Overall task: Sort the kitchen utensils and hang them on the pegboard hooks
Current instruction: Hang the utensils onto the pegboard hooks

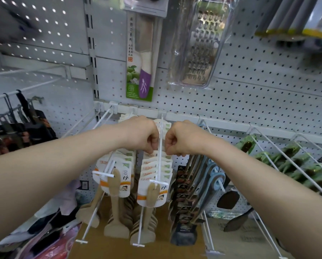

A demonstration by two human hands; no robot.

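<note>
Head view: left hand [142,136] and right hand [181,140], fingers curled, pinching the top of a carded wooden spatula [149,156] either side of a white pegboard hook [160,135]; card midway along that hook, behind a row of matching cards [156,171]; packaged knife [140,71] and grater [199,47] hanging on the pegboard [259,94] above.

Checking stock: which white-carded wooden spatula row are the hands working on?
The right row: left hand and right hand pinch its cards; the left row isn't gripped.
</note>
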